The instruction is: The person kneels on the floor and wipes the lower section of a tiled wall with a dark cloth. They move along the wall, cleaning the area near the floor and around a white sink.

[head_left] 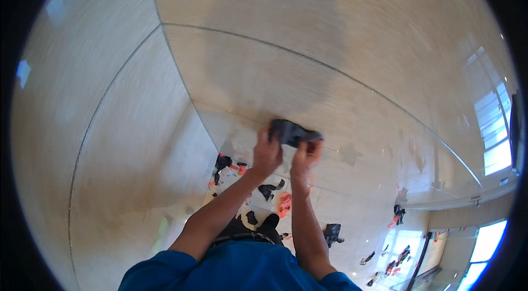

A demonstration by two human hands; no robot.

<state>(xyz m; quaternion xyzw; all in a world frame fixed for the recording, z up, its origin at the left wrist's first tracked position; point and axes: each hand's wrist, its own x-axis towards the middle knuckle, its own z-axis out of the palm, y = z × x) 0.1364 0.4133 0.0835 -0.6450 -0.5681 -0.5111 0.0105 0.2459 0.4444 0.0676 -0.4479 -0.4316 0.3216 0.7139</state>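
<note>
Both my arms reach forward, close to a glossy beige tiled surface. A soft-looking dark grey piece [291, 133], long and sock-like in outline, is stretched sideways between my hands; blur hides its exact kind. My left hand [267, 151] is closed on its left end. At its right end, the fingers of my right hand [306, 158] pinch it, slightly smeared by motion. Below my hands, a crumpled black piece [268, 190] and a red-orange crumpled bundle [284, 204] lie on the floor.
A glossy beige wall [126, 126] meets the surface ahead of me in a corner at left. By its foot lies a heap of black, white and orange scraps [223, 164]. More dark pieces [332, 234] are scattered right, toward a bright window [489, 250].
</note>
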